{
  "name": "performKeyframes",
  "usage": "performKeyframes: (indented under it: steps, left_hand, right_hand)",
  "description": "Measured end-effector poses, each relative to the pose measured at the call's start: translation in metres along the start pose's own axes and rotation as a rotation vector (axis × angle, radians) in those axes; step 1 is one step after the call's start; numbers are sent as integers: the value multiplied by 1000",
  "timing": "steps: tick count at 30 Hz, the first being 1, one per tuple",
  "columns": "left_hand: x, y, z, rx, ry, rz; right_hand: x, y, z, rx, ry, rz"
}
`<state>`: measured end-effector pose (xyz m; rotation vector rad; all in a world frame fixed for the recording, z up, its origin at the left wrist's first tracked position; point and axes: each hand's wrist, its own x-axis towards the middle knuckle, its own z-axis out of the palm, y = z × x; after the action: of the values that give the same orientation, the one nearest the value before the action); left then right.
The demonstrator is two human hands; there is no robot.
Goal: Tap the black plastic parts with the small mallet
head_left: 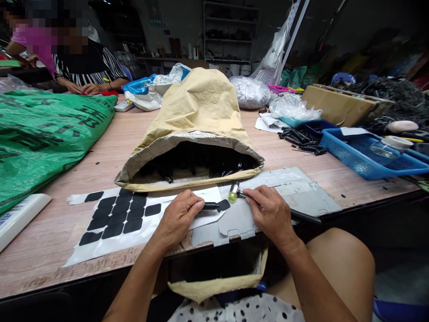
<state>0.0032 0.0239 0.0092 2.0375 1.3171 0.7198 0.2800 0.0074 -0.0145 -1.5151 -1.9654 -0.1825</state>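
Observation:
My left hand (181, 214) is closed round a thin black tube (211, 205), whose far end meets a loose black rounded sticker (224, 205). In my right hand (270, 212) is a small hammer (233, 191) with a metal head and a yellow-green face; its black handle runs out behind the hand. Left of my left hand lies a white backing sheet (139, 237) bearing several black rounded-square stickers (114, 229). Grey cardboard (295, 190) lies under and beyond my right hand. Just past both hands, a tan sack (204, 103) opens toward me, with dark parts inside.
A green printed sack (50, 129) and a white box (23, 219) lie at left. On the right are loose black parts (303, 139), a blue basket (365, 165) and a cardboard box (338, 105). A second sack (217, 286) gapes below the table edge. Another person sits across.

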Motion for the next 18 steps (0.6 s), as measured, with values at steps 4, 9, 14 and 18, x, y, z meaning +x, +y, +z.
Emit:
performKeyframes:
  steps: [4, 9, 14, 18]
  left_hand:
    - [0, 2, 0, 11, 7, 2]
    - [-1, 2, -1, 17, 7, 1]
    - [-1, 2, 0, 25, 6, 7]
    - [-1, 1, 0, 35, 3, 18]
  right_hand:
    - [0, 0, -1, 0, 1, -5]
    - [0, -1, 0, 5, 4, -9]
    - [1, -5, -5, -18, -12, 4]
    - [7, -22, -16, 37, 16, -11]
